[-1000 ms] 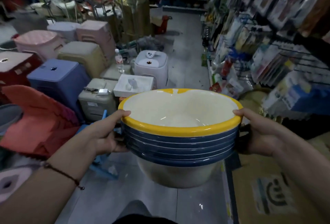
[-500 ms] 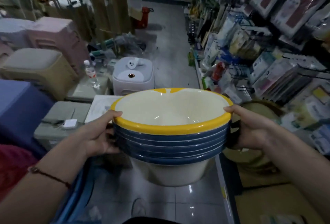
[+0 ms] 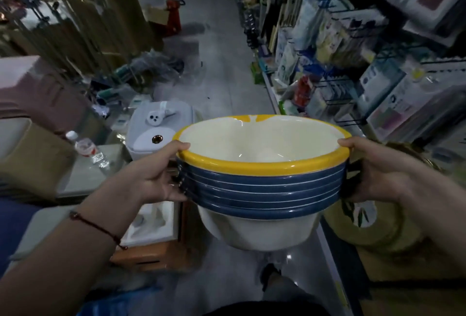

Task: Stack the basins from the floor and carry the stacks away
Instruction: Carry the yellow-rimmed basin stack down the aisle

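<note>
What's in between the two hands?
The head view shows a stack of basins, yellow rim on top and blue rims below. The left hand and right hand grip its opposite sides.

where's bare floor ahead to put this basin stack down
The grey aisle floor ahead is bare, between the white stool and the right shelf racks. The left side is crowded with stools and a water bottle. Both the left hand and right hand hold the basin stack.

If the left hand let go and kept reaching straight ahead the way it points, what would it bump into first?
Likely the white stool just beyond the left hand, which now grips the stack of basins. Depth is hard to judge; the hand may pass above it.
</note>
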